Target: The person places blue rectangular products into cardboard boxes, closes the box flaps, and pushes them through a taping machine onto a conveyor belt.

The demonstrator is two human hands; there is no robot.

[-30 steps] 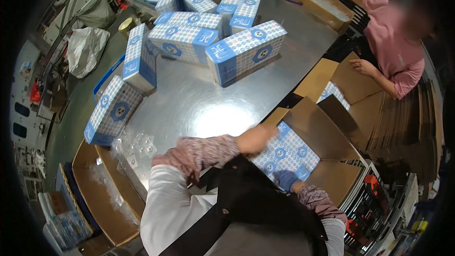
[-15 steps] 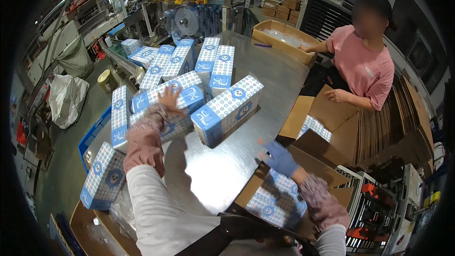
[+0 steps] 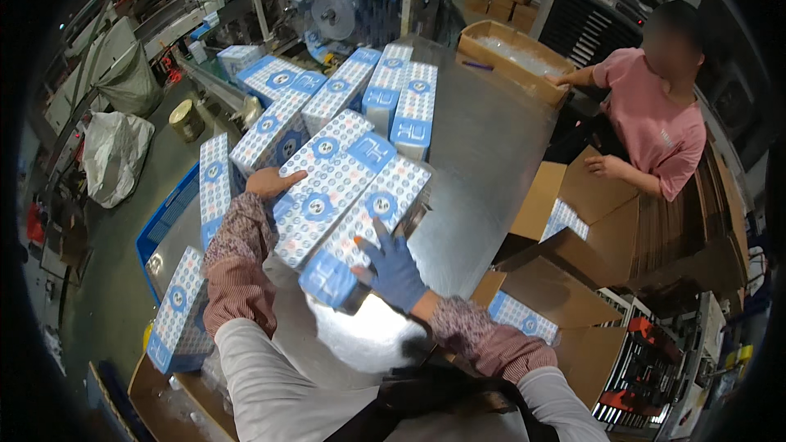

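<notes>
My bare left hand (image 3: 273, 182) grips the left edge of a tilted blue-and-white patterned box (image 3: 323, 188), its thumb on top and its other fingers mostly hidden. That box leans against a second patterned box (image 3: 385, 206) on its right. My right hand (image 3: 395, 270), in a blue fingerless-looking glove, lies on the near right part of the second box with its fingers spread. More such boxes stand just beyond, among them an upright box (image 3: 416, 106) and a box (image 3: 274, 133) next to my left hand.
The metal table (image 3: 483, 131) spreads to the right. An open carton (image 3: 573, 295) with a patterned box inside stands at right; another carton (image 3: 610, 213) is behind it, beside a co-worker in a pink shirt (image 3: 651, 119). A blue crate (image 3: 168, 225) sits left.
My left hand moved back and closed on a box, which is now tilted against its neighbour. My right hand left the open carton and moved left onto the second box. The view shifted slightly.
</notes>
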